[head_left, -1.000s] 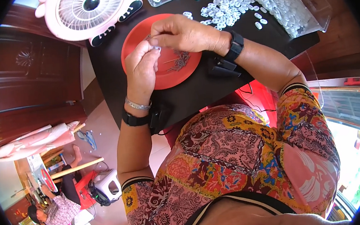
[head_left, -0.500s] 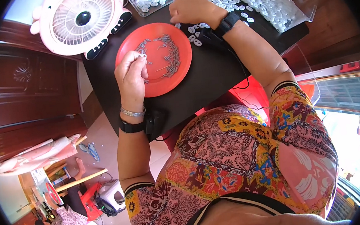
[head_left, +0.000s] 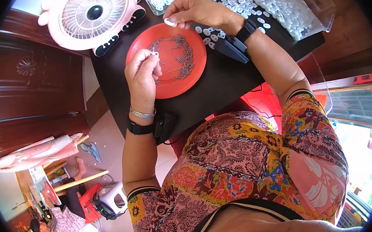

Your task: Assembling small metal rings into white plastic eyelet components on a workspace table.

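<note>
My left hand (head_left: 142, 75) is over the left part of a red plate (head_left: 172, 89), its thumb and fingertips pinched on a small white plastic piece (head_left: 155, 53) with what looks like a grey pin or screw standing up from it. Small grey screw-like pieces (head_left: 185, 56) lie in a curved heap on the plate. Beyond the plate's far rim, my right hand (head_left: 197, 12) is closed on a white oval piece (head_left: 170, 23), held between thumb and fingers. Loose white oval pieces with holes (head_left: 207, 40) lie on the black table near my right wrist.
A clear tray (head_left: 328, 17) heaped with white oval pieces (head_left: 274, 9) stands at the far right. At the far left is a pink fan (head_left: 94, 12). Black devices are strapped to both wrists. Another person (head_left: 67, 223) sits at the lower left, near a white stool (head_left: 113, 199).
My right hand has turned and come nearer the plate's far edge, now with a white oval piece showing in its fingertips. The left hand keeps its pinch. The whole view has shifted slightly.
</note>
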Action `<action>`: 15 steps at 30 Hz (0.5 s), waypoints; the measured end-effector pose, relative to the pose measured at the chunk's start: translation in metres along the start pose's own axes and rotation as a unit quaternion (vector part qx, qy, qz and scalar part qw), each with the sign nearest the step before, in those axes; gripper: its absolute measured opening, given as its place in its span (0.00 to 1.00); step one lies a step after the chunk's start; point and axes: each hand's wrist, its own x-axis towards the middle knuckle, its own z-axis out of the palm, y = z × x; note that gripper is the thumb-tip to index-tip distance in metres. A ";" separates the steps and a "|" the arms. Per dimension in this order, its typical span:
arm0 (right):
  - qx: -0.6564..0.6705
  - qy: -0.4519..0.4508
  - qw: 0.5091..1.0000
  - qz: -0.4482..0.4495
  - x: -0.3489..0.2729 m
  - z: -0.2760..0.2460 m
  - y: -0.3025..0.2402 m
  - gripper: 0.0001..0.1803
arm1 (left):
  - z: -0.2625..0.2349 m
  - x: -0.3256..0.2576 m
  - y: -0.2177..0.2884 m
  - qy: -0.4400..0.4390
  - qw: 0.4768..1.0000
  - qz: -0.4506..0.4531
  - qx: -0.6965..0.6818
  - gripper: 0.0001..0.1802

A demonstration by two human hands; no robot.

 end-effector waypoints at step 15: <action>0.114 -0.067 0.991 -0.017 -0.013 0.040 -0.005 0.15 | 0.002 0.000 0.004 -0.007 0.999 -0.002 -0.043 0.08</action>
